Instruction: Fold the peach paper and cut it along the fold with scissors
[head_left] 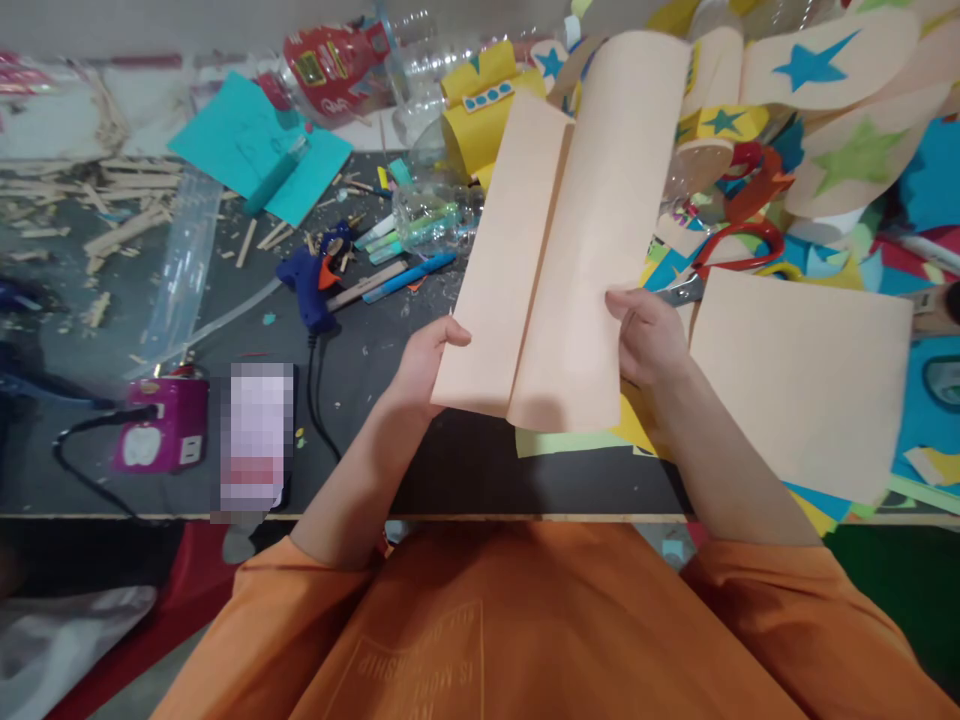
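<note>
A peach-coloured sheet of craft paper (592, 230), its right part curled over into a wide roll, is held up above the dark table. My left hand (427, 355) grips its lower left edge, thumb on top. At the right side of the roll, my right hand (649, 335) pinches the paper, with the thumb in front and the other fingers curled behind. Beneath it lie a pale green strip (559, 443) and some yellow paper (641, 420). Another peach sheet (802, 380) rests just right of my right hand, beside red-handled scissors (739, 240).
On the left are a blue glue gun (307, 285), a purple power adapter (161, 425) and a blurred phone (257, 435). Wood scraps (127, 200), a teal sheet (225, 130), markers (409, 278) and a plastic bottle (330, 70) lie farther back. Star-decorated paper pieces (832, 70) crowd the back right.
</note>
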